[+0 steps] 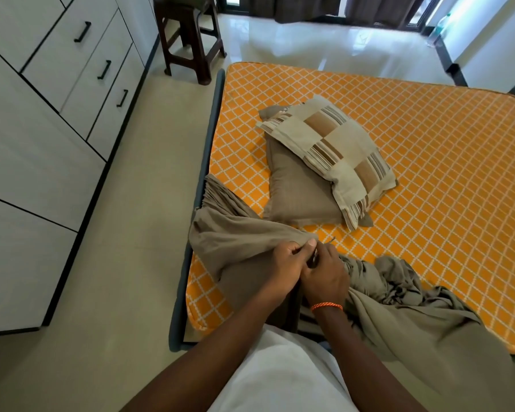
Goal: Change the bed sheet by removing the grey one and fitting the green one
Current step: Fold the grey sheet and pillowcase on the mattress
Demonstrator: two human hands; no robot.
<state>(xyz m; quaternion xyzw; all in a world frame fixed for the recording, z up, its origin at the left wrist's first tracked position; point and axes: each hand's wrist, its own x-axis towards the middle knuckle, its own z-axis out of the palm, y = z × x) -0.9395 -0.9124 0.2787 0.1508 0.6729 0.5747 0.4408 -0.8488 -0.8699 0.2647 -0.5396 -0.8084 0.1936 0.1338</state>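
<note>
Grey sheet (pixel 238 242) is off nearly all of the mattress (pixel 414 162); the orange lattice cover shows bare across it. What remains lies bunched at the near edge of the mattress, one part draped toward its near-left side, the other trailing off its near-right edge to the floor.

Left hand (pixel 283 267) and right hand (pixel 324 269) meet over the near edge of the mattress, touching each other. Both pinch a fold of the sheet, thumbs and fingers curled onto the cloth. Right wrist carries an orange band.

Two pillows (pixel 324 162) stacked mid-mattress, the striped one lying on the plain brown one. Green sheet not in view.

Risks, as judged:
- A corner of the sheet looks gathered along the left side of the mattress; a hard pull could catch it there and strain the seam.
- Trailing cloth off the near-right edge could catch underfoot.
- Pillows sit on the mattress; spreading the green sheet over them would leave lumps, or a sweep could knock them off.
</note>
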